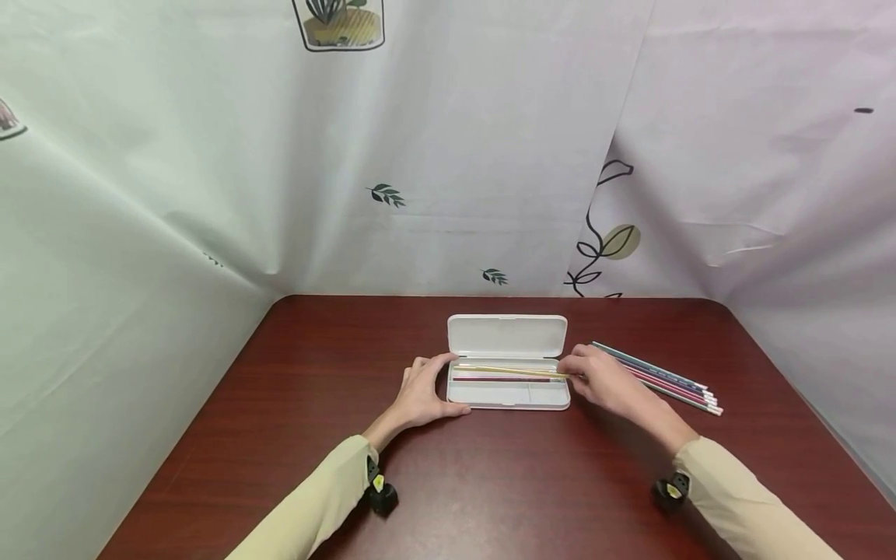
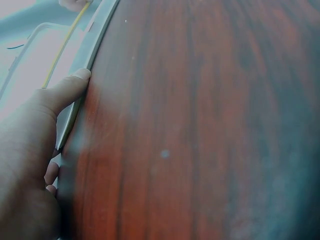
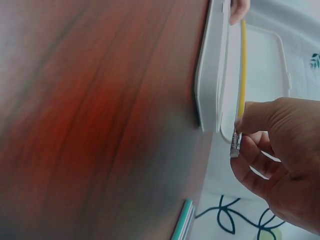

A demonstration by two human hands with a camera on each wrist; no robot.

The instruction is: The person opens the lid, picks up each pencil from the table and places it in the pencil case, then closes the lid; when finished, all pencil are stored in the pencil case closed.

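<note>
A white pencil case (image 1: 490,397) lies on the table with its lid (image 1: 507,336) raised at the back. My left hand (image 1: 420,393) grips its left end, the thumb on the front edge and a finger reaching the back corner. Between thumb and fingers, my right hand (image 1: 605,381) pinches a yellow pencil (image 3: 243,65) near its eraser end. That pencil stretches lengthwise over the tray, its far end near the left side. A dark red pencil (image 1: 500,379) lies in the tray in front of it.
Several pencils (image 1: 672,380) in blue, red and green lie side by side at the right, partly behind my right hand. The dark red-brown table (image 1: 336,342) is bordered by hanging pale cloth (image 1: 455,155) at the back and sides.
</note>
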